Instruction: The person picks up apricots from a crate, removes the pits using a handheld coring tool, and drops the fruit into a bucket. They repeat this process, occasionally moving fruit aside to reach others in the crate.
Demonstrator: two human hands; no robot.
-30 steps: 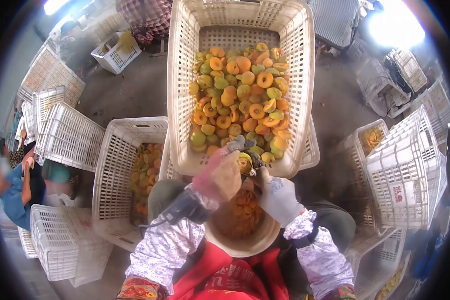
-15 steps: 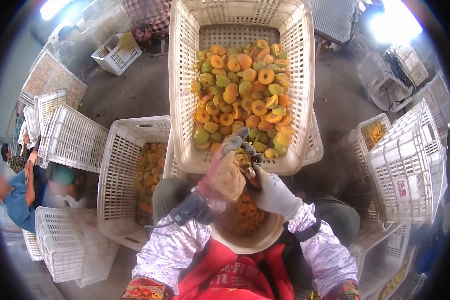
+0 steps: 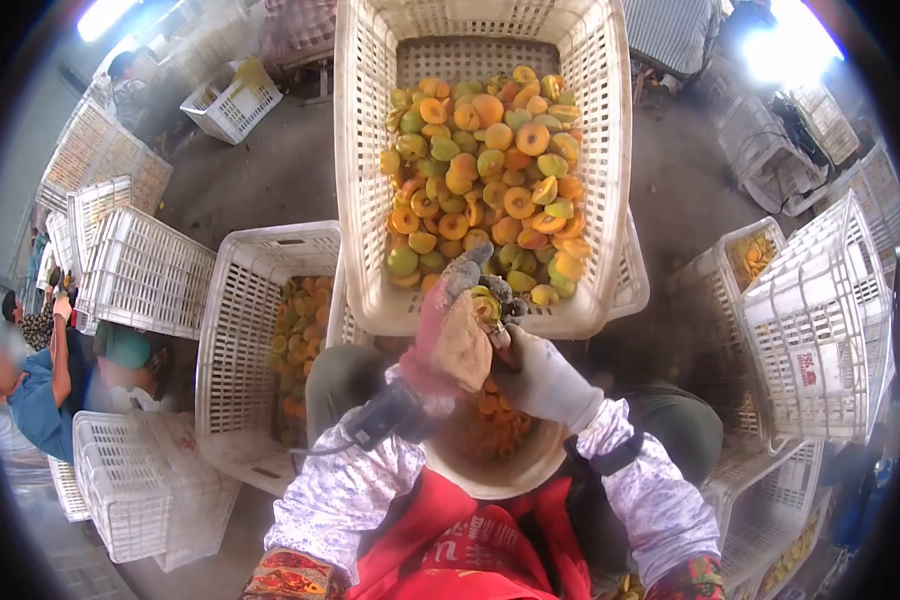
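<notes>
My left hand [image 3: 454, 330], in a soiled pinkish glove with dark fingertips, is closed around a yellow-green peach or apricot [image 3: 485, 304]. My right hand [image 3: 550, 382], in a white glove with dirty fingers, grips a small metal tool [image 3: 500, 338] against that fruit. Most of the tool is hidden by the fingers, so its exact kind does not show. Just beyond the hands stands a white plastic crate [image 3: 358, 200] holding many halved, orange and green fruits [image 3: 490, 160]. Below the hands, between my knees, is a pale bucket [image 3: 500, 488] with orange pieces [image 3: 488, 425] inside.
Another white crate [image 3: 232, 350] with fruit stands to the left. Stacked crates [image 3: 810, 330] rise on the right, and more crates [image 3: 135, 480] are at lower left. A person in a blue top [image 3: 45, 400] is at far left. A smaller crate [image 3: 232, 105] lies farther back.
Both hands stay together at the fruit, which now shows more of its lighter yellow-green surface. The whole view has shifted slightly, with the crate a little higher in it.
</notes>
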